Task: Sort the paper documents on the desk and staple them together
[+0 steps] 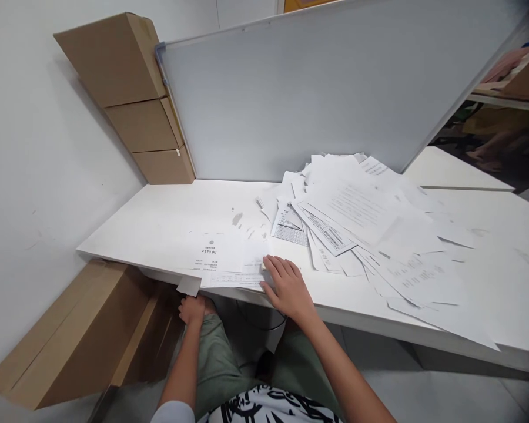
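Note:
My right hand lies flat with fingers spread on a small stack of white sheets at the front edge of the white desk. The top sheet shows a printed "220.00". My left hand is below the desk edge, fingers closed, pinching a small piece of white paper that hangs over the edge. A large loose heap of printed papers spreads over the desk to the right of my right hand.
A grey partition board stands behind the desk. Three stacked cardboard boxes lean in the back left corner against the wall. A long cardboard box lies on the floor left of my knees. Another desk adjoins at the right.

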`<state>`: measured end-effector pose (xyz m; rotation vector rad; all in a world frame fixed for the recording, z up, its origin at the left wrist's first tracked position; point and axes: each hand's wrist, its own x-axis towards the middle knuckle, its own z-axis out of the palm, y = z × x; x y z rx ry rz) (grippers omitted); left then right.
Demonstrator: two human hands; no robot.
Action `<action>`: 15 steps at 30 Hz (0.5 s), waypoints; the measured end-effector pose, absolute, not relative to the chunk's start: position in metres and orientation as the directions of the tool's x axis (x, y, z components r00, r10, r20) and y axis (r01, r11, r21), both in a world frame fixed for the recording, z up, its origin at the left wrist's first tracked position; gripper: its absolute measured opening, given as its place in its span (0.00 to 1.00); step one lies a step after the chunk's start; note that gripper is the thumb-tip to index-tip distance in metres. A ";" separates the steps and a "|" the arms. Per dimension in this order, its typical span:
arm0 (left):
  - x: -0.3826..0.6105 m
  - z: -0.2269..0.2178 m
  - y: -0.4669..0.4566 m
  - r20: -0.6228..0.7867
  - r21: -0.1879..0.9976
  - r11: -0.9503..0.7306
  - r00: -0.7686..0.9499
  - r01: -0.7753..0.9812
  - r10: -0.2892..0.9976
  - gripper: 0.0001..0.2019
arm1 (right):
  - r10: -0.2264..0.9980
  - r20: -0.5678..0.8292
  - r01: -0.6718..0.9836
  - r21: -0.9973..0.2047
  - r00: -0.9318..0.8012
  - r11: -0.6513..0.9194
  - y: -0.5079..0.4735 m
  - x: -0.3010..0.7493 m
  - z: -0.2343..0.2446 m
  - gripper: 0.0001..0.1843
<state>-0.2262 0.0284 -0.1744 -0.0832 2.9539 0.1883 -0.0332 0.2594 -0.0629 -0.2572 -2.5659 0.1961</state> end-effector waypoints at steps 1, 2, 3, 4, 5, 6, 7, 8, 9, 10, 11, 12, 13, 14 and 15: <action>-0.225 -0.174 0.028 -0.185 0.130 0.989 -0.982 -0.073 -0.048 0.24 | 0.223 0.509 0.144 -0.190 -0.831 0.971 0.259 -0.033 -0.063 0.29; -0.224 -0.174 0.028 -0.181 0.140 0.988 -0.983 -0.067 -0.041 0.24 | 0.224 0.510 0.146 -0.188 -0.831 0.971 0.259 -0.033 -0.062 0.29; -0.221 -0.174 0.029 -0.172 0.149 0.988 -0.985 -0.051 -0.025 0.24 | 0.224 0.511 0.147 -0.186 -0.830 0.971 0.259 -0.033 -0.062 0.29; -0.218 -0.174 0.029 -0.161 0.156 0.987 -0.987 -0.031 -0.006 0.23 | 0.223 0.513 0.148 -0.184 -0.829 0.972 0.259 -0.033 -0.062 0.29; -0.215 -0.175 0.030 -0.150 0.161 0.987 -0.989 -0.013 0.012 0.23 | 0.223 0.515 0.149 -0.182 -0.828 0.972 0.258 -0.033 -0.062 0.30; -0.212 -0.175 0.030 -0.142 0.166 0.986 -0.989 0.002 0.026 0.23 | 0.224 0.517 0.149 -0.182 -0.826 0.972 0.258 -0.034 -0.062 0.30; -0.210 -0.176 0.031 -0.140 0.169 0.986 -0.989 0.011 0.035 0.23 | 0.224 0.517 0.149 -0.183 -0.826 0.972 0.259 -0.034 -0.062 0.30; -0.209 -0.177 0.031 -0.144 0.172 0.985 -0.989 0.012 0.038 0.23 | 0.225 0.517 0.149 -0.185 -0.826 0.971 0.259 -0.034 -0.063 0.30; -0.210 -0.178 0.031 -0.155 0.174 0.985 -0.987 0.007 0.035 0.23 | 0.227 0.515 0.150 -0.187 -0.827 0.971 0.259 -0.034 -0.063 0.30; -0.211 -0.179 0.030 -0.170 0.176 0.984 -0.985 -0.003 0.027 0.23 | 0.228 0.512 0.150 -0.189 -0.828 0.970 0.259 -0.034 -0.063 0.30; -0.213 -0.179 0.030 -0.189 0.176 0.984 -0.982 -0.015 0.018 0.23 | 0.229 0.509 0.151 -0.190 -0.830 0.970 0.259 -0.034 -0.063 0.30; -0.215 -0.180 0.031 -0.207 0.177 0.984 -0.978 -0.026 0.011 0.23 | 0.229 0.506 0.152 -0.190 -0.831 0.970 0.259 -0.034 -0.063 0.30; -0.216 -0.181 0.032 -0.222 0.176 0.984 -0.975 -0.033 0.007 0.24 | 0.230 0.505 0.152 -0.190 -0.832 0.970 0.259 -0.033 -0.063 0.30; -0.217 -0.182 0.034 -0.229 0.176 0.984 -0.973 -0.033 0.008 0.23 | 0.230 0.504 0.153 -0.190 -0.833 0.970 0.259 -0.033 -0.063 0.30; -0.215 -0.183 0.036 -0.228 0.175 0.984 -0.974 -0.026 0.015 0.23 | 0.229 0.503 0.153 -0.189 -0.833 0.970 0.259 -0.033 -0.063 0.30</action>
